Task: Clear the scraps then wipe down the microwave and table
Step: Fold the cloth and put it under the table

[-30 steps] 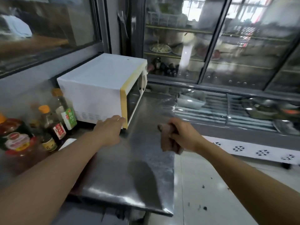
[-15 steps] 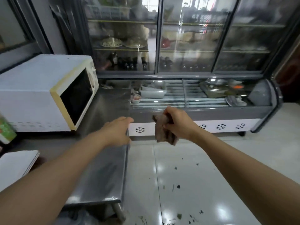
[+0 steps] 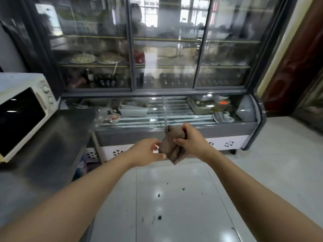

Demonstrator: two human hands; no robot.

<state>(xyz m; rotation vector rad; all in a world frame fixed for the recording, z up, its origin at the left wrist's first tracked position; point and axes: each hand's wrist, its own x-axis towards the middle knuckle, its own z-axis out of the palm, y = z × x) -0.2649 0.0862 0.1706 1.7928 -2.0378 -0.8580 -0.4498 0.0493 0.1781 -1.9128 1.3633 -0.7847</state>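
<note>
Right hand [image 3: 189,142] clenched round bunched rag [image 3: 172,147], held over floor [image 3: 174,198], right of tabletop [image 3: 52,145] and well apart from microwave [image 3: 22,112]. Left hand [image 3: 146,151] loosely curled, fingertips at rag's lower edge; contact likely, grip cannot be told. Rag looks soft, limp, light; folds hang below fist, possibly damp. Will not hold shape: best gathered into a flat pad under palm before wiping, loose corner tucked in. Dark scraps [image 3: 159,217] scattered on floor tiles. Tabletop steel, smooth, reflective; rag should glide. Microwave door glossy; light pressure likely enough.
</note>
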